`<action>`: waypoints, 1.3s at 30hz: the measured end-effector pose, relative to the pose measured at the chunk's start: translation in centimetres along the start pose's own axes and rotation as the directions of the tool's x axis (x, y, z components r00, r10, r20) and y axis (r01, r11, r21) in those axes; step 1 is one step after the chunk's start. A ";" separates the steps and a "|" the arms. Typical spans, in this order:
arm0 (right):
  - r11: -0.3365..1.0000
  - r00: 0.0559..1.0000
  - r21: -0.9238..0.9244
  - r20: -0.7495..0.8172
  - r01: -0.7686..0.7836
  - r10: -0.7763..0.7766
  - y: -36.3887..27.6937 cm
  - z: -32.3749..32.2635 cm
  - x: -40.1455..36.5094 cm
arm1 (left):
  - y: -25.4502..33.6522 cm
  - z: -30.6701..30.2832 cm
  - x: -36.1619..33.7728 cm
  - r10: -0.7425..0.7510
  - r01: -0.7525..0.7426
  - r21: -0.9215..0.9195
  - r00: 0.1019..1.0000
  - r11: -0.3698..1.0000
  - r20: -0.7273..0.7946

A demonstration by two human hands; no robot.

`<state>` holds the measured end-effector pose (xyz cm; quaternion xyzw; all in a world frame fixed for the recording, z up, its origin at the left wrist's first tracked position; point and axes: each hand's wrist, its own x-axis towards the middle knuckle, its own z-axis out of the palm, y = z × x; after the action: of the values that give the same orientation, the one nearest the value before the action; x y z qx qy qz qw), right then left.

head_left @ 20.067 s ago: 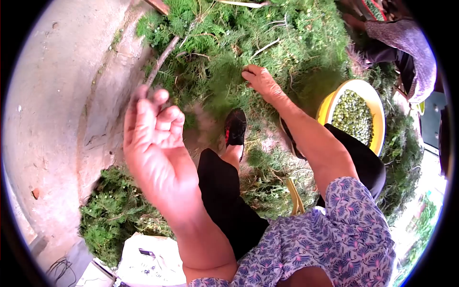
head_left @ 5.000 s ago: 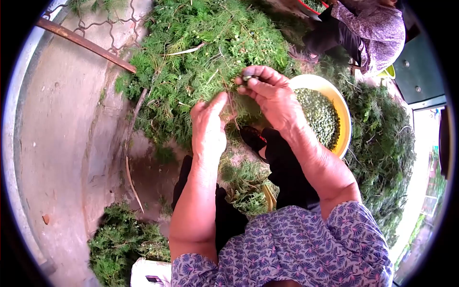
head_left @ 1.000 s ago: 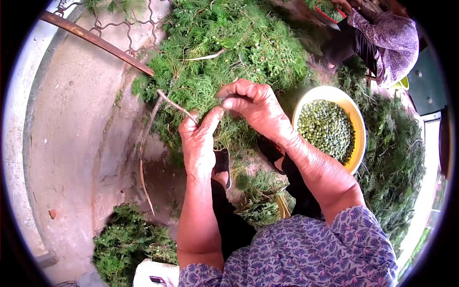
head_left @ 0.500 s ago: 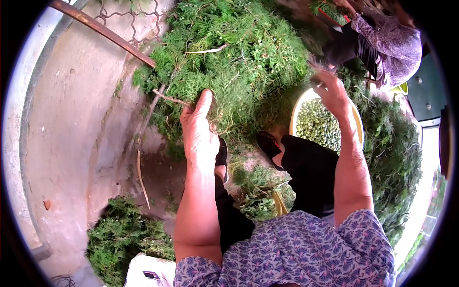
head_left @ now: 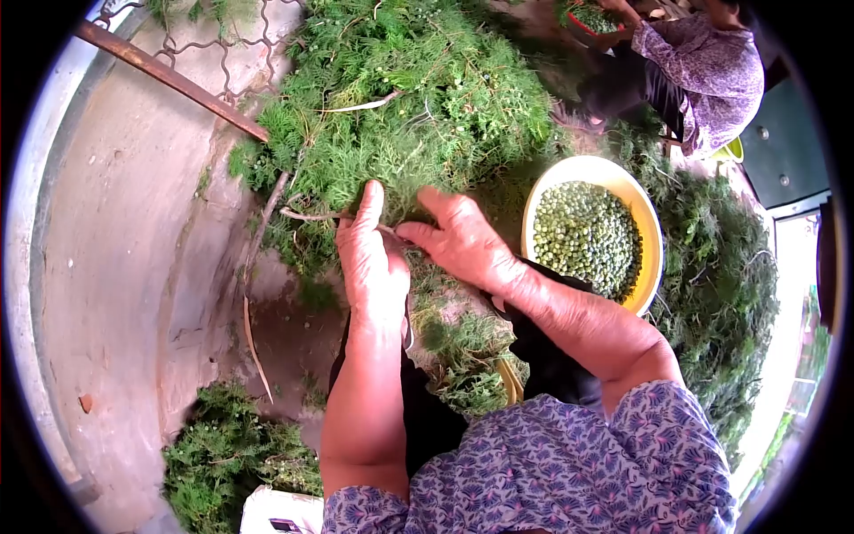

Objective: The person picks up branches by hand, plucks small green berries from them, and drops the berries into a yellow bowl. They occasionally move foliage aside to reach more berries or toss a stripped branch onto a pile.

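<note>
My left hand [head_left: 366, 258] is closed round the woody stem of an evergreen branch [head_left: 307, 215], thumb on top; the bare stem end sticks out to the left. Close beside it, my right hand [head_left: 467, 242] has its thumb and fingers at the same branch, to the right of the left hand. The leafy part blends into the heap of cut evergreen branches [head_left: 400, 116] behind, so its outline is hard to make out. To the right of my right hand stands a yellow tub [head_left: 656, 227] holding many small green berry-like cones [head_left: 583, 233].
Another person [head_left: 703, 76] sits at the upper right by a red container [head_left: 592, 25]. More greenery [head_left: 721, 258] lies along the right side, and a smaller pile [head_left: 218, 445] at lower left beside a white object [head_left: 285, 512]. A rusty bar [head_left: 178, 80] crosses the upper left.
My right hand has moved left and down from above the tub to the branch in my left hand. The left hand keeps its hold. The whole view has shifted slightly.
</note>
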<state>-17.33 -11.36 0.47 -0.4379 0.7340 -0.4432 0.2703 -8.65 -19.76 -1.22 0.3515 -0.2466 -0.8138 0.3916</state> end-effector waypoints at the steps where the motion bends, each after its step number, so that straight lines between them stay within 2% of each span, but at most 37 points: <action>1: 0.985 1.000 0.172 0.002 0.016 -0.016 1.3 -0.2 0.0 | -0.3 -0.4 0.3 -0.015 0.016 -0.025 1.000 1.000 0.025; 2: 0.990 0.998 0.129 0.047 -0.058 0.052 1.0 -1.8 -0.2 | -0.1 -0.4 0.4 -0.029 0.031 -0.051 0.998 0.998 0.049; 3: 0.994 0.993 0.107 0.118 -0.004 -0.009 1.6 -3.6 -0.7 | 0.2 -0.3 0.3 0.025 -0.024 -0.010 0.999 1.000 0.026; 4: 0.994 0.987 0.085 0.149 -0.069 0.056 1.7 -5.6 -1.4 | 1.0 -0.3 0.1 0.036 -0.034 -0.023 0.997 0.999 0.069; 5: 0.987 0.981 0.008 0.111 -0.161 0.159 3.7 -7.1 -2.2 | 1.6 -1.0 0.5 0.055 -0.054 -0.019 0.997 0.998 0.048; 6: 0.967 0.968 0.031 0.025 -0.251 0.251 5.3 -9.2 -3.6 | 2.1 -1.8 0.9 0.075 -0.075 -0.014 0.997 0.997 0.023; 7: 0.844 0.861 0.223 -0.033 -0.488 0.507 7.1 -11.3 -5.0 | 2.8 -1.8 0.8 0.114 -0.112 0.024 0.989 0.993 -0.091; 8: 0.838 0.827 0.242 -0.177 -0.488 0.533 8.7 -13.1 -7.4 | 3.2 -2.6 1.4 0.103 -0.108 -0.031 0.986 0.994 -0.131; 9: 0.821 0.769 0.256 -0.292 -0.511 0.569 13.6 -15.9 -10.7 | 3.5 -3.1 1.6 0.099 -0.109 -0.061 0.984 0.992 -0.146; 11: 0.708 0.546 0.299 -0.472 -0.640 0.692 21.1 -22.2 -19.5 | 4.0 -3.7 1.5 0.114 -0.128 -0.059 0.972 0.990 -0.206; 12: 0.595 0.445 0.309 -0.436 -0.742 0.782 21.6 -25.2 -24.4 | 3.8 -3.9 1.1 0.113 -0.129 -0.062 0.969 0.990 -0.218; 13: 0.482 0.263 0.173 -0.659 -0.859 0.704 25.4 -28.1 -29.9 | 3.4 -3.9 0.5 0.146 -0.149 -0.022 0.985 0.989 -0.091; 14: 0.041 0.491 -0.630 -0.562 -0.776 0.665 25.8 -31.6 -33.8 | 2.9 -3.6 0.0 0.175 -0.176 0.014 0.984 0.984 0.040; 16: -0.038 0.524 -0.671 -0.611 -0.740 0.593 25.0 -33.5 -37.6 | 1.9 -1.8 -1.2 0.058 -0.064 0.093 0.996 0.994 0.069; 17: -0.043 0.525 -0.677 -0.608 -0.735 0.595 25.8 -33.8 -36.5 | 1.3 -1.4 -1.7 -0.007 -0.027 0.190 0.985 0.981 0.175; 19: 0.166 0.693 -0.763 -0.443 -0.624 0.569 28.8 -34.9 -30.9 | 0.6 0.0 -2.8 -0.198 0.086 0.378 0.942 0.922 0.270; 20: 0.123 0.661 -0.766 -0.448 -0.631 0.602 27.0 -32.0 -25.1 | 0.1 0.4 -3.1 -0.259 0.109 0.399 0.903 0.910 0.344; 21: 0.341 0.776 -0.737 -0.382 -0.583 0.501 25.2 -28.6 -19.7 | -0.4 0.6 -3.4 -0.274 0.070 0.441 0.866 0.895 0.418; 22: 0.393 0.848 -0.805 -0.237 -0.445 0.474 27.5 -27.0 -15.1 | -0.8 0.7 -3.8 -0.293 0.027 0.480 0.823 0.877 0.488; 23: 0.471 0.854 -0.786 -0.134 -0.400 0.502 23.9 -22.3 -9.1 | -0.6 0.8 -4.0 -0.315 -0.014 0.543 0.802 0.840 0.507; 24: 0.438 0.959 -0.899 0.139 0.017 0.246 26.8 -20.1 -5.6 | -0.5 0.9 -4.2 -0.341 -0.056 0.602 0.781 0.796 0.523; 25: 0.533 0.928 -0.843 0.141 -0.070 0.346 24.5 -16.1 -0.8 | -0.9 0.8 -4.1 -0.295 -0.169 0.614 0.760 0.771 0.579; 26: 0.576 0.977 -0.811 0.194 0.106 0.093 25.2 -12.4 2.1 | -0.3 1.0 -4.1 -0.287 -0.250 0.665 0.757 0.703 0.588; 27: 0.502 0.848 -0.799 0.485 0.331 0.213 22.1 -9.5 6.6 | -0.3 0.8 -4.1 -0.239 -0.323 0.665 0.756 0.673 0.609; 28: 0.598 0.926 -0.771 0.358 0.220 0.122 20.9 -6.0 8.3 | -0.4 0.6 -4.0 -0.192 -0.396 0.664 0.752 0.634 0.631; 29: 0.620 0.935 -0.741 0.353 0.257 0.034 21.0 -3.4 10.1 | -0.3 0.5 -4.1 -0.209 -0.347 0.666 0.767 0.660 0.607; 30: 0.639 0.937 -0.710 0.346 0.296 -0.049 21.3 -1.2 12.0 | -0.3 0.2 -4.0 -0.142 -0.419 0.633 0.752 0.651 0.644; 32: 0.527 0.925 -0.792 0.378 0.306 0.030 21.1 2.2 15.5 | 0.1 0.1 -4.1 -0.169 -0.408 0.649 0.751 0.641 0.639; 33: 0.519 0.941 -0.803 0.339 0.293 -0.008 22.4 3.9 16.8 | 0.2 0.0 -4.2 -0.158 -0.426 0.647 0.746 0.633 0.646; 34: 0.554 0.955 -0.806 0.290 0.208 0.063 22.9 5.5 18.2 | 0.4 0.0 -4.2 -0.148 -0.445 0.644 0.741 0.623 0.655; 35: 0.532 0.965 -0.823 0.260 0.202 0.036 23.6 6.8 19.0 | 0.7 0.1 -4.5 -0.222 -0.375 0.683 0.754 0.627 0.618; 37: 0.490 0.970 -0.849 0.241 0.198 0.025 24.1 8.9 20.5 | 0.5 -0.2 -4.7 -0.213 -0.425 0.682 0.735 0.596 0.644; 38: 0.447 0.966 -0.860 0.253 0.246 -0.046 24.9 9.6 21.1 | 0.5 -0.3 -4.7 -0.197 -0.459 0.680 0.728 0.572 0.657; 39: 0.415 0.970 -0.880 0.243 0.232 -0.025 25.4 10.1 21.4 | 0.5 -0.4 -4.7 -0.189 -0.468 0.698 0.742 0.542 0.644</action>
<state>-29.71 -28.72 -26.89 -0.6097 0.7909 0.0440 0.0281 -6.03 -16.23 0.66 0.1623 -0.7486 -0.6285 0.1347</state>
